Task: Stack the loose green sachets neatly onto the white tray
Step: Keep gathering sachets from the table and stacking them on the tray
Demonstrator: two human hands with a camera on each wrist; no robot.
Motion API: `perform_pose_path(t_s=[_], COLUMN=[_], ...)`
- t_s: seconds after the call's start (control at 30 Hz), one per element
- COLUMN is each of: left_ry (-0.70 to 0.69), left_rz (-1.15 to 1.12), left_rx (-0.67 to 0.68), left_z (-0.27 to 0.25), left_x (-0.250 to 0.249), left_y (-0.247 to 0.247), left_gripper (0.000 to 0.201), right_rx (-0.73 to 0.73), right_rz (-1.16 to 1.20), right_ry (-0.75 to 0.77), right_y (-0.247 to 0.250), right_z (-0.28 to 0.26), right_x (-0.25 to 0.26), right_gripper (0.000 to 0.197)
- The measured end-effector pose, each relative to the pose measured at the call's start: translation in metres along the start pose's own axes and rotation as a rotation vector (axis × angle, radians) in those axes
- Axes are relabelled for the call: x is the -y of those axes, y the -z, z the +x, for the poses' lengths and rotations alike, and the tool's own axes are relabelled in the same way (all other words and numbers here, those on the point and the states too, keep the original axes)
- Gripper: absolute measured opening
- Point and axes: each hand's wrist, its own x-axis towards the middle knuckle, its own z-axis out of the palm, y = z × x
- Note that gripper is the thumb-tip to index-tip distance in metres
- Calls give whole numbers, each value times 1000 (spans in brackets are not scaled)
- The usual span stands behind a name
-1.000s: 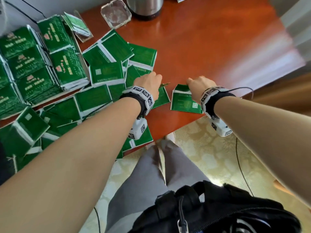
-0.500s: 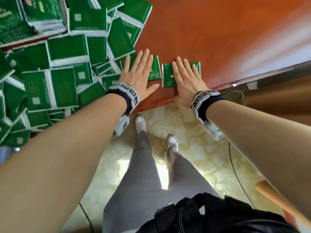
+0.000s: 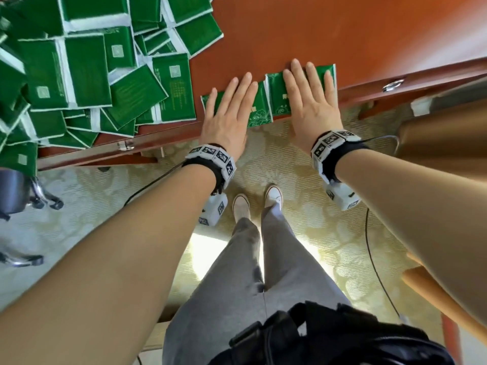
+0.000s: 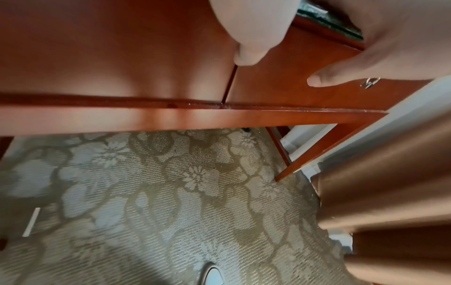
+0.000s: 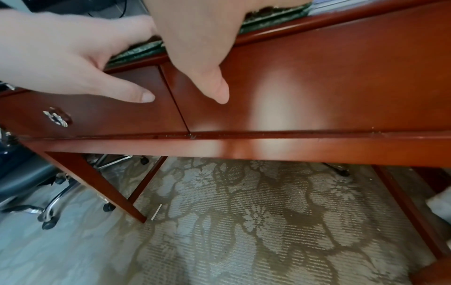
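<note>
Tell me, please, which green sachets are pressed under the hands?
The two sachets at the table's front edge, one beneath each flat hand (left hand, right hand), apart from the pile.

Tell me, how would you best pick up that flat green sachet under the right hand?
Probably by its near edge. The sachet lies flat on the table, so nothing can get under it from above, but that edge sits right at the table's front lip. With the right hand flat on top, slide it slightly past the lip, then pinch: thumb beneath, fingers above.
</note>
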Motion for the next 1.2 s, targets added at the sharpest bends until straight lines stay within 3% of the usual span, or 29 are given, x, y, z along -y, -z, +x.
perform_pose_path(t_s=[0.17,0.37,0.53,0.67,0.9,1.0,1.1,1.2], left_ry=[46,10,-10,-32,-16,12,41,70], left_rz=[-107,-129,-70,-12,163,216,219,204], left_rx=[-39,71,77,-32,-336,-432,-513,-537], left_z=[-4,-11,-18,-13,-23,-36,-46,-52], left_x=[-2,3,22,40,79,90,98,105], left_y=[-1,25,94,198,439,527,594,628], left_gripper=[100,90,83,78,58,53,52,54], right_rx=[-126,-39,21,-129,-459,-569,-674,-725], right_rz=[2,21,-35,-55,-163,-188,-198,-227], right_ry=[-58,-80,-93,-88,-71,-89,-86,-83], right_y=[-17,17,78,170,411,504,571,603], right_z=[-14,-24,-28,-21,-13,-21,-26,-26], right_x=[11,15,22,33,44,52,62,72], right_gripper=[74,72,63,58,39,40,38,35])
